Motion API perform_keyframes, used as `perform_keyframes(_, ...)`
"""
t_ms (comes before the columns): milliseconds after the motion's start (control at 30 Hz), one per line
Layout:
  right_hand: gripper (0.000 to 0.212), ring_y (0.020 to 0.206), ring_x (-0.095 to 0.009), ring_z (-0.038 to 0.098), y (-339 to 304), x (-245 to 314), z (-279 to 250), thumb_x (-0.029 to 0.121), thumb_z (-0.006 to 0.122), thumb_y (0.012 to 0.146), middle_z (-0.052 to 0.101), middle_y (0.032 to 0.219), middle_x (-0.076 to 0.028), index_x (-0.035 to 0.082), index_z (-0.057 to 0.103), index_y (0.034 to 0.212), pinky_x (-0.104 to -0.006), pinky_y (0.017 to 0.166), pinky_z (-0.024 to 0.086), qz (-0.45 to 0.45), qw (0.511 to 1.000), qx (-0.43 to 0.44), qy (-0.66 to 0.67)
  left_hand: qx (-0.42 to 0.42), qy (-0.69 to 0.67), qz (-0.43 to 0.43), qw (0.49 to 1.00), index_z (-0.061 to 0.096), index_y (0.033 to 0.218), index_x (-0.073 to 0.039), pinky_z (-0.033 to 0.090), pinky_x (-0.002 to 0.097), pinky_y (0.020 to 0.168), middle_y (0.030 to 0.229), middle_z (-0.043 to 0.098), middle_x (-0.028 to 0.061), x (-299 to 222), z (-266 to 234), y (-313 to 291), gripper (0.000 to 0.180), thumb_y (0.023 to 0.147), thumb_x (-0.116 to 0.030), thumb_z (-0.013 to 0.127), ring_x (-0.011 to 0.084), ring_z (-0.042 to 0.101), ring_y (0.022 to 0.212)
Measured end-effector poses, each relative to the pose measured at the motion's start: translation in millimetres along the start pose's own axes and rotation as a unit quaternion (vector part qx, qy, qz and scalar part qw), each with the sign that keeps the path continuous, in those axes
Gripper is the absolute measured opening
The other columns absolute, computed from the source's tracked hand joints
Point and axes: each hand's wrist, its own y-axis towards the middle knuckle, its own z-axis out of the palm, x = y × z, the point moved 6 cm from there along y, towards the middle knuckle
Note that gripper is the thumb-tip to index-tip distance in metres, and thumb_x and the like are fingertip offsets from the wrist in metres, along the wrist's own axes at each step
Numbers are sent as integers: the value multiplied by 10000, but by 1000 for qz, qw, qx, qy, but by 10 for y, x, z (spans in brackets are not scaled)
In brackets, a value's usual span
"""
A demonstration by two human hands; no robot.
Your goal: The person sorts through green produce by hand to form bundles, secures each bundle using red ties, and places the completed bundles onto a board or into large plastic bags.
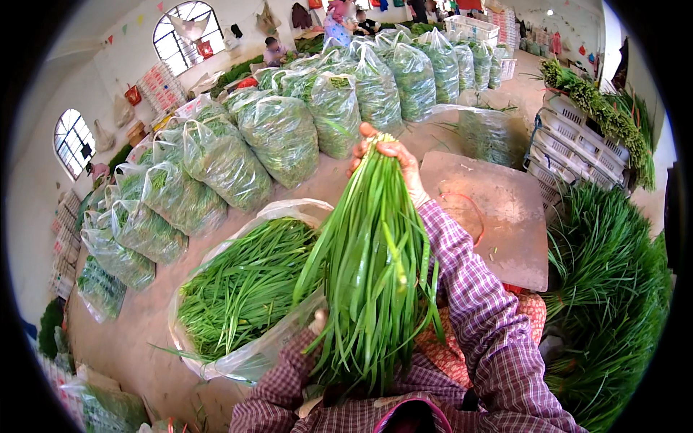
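Right hand point(390, 153) is closed round leafy bunch point(372, 252), right of open bag point(249, 362); left hand point(318, 322) by bag's rim, can't tell grip.

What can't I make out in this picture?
All in the head view:
- Left grip: mostly hidden behind the hanging green bunch; whether it holds anything is unclear.
- Bottom of the open bag: covered by the loose leaves inside.
- People at the back: too small and blurred.
- Leafy pile at right: cut off by the dark rim.
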Motion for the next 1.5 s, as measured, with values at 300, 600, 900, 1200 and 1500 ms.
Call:
perform_keyframes(300,648,1073,-301,576,140,-879,-365,437,612,886,548,1250,-142,126,359,1396,-450,932,483,158,976,-90,-120,-77,-60,2,995,372,1403,-74,425,406,1010,1368,459,121,403,-639,-624,760,832,-513,613,270,495,1199)
perform_keyframes(600,964,1438,-287,-6,-1370,-1560,-1004,780,336,819,27,1571,-108,192,16,1513,-550,1129,123,376,853,-212,-292,-129,-51,22,990,429,1352,-59,512,403,911,1273,540,111,516,-1019,-1003,619,890,-439,590,259,577,1089)
perform_keyframes(900,965,1270,-289,405,-1766,-1763,-859,503,711,787,424,1360,-207,-29,207,1415,-394,1078,323,205,868,-254,-374,-126,-38,4,991,407,1376,-86,439,405,999,1319,512,110,296,-355,-1071,683,891,-550,536,229,524,1169)
perform_keyframes(1200,1001,1180,-398,461,-1782,-1845,-837,732,244,877,478,1267,-315,-148,296,1350,-467,1038,290,292,596,-125,-737,-195,131,9,972,526,1196,-48,464,369,913,1133,583,79,296,-358,-917,384,890,-265,604,208,566,1032)
perform_keyframes(1500,734,1198,-298,502,-1601,-1302,-620,478,536,917,511,1290,-245,-15,310,1412,-376,1038,380,275,768,-9,-578,-228,144,-88,959,616,1084,56,541,318,714,910,660,145,-213,-24,-1132,361,804,-169,655,208,643,786)
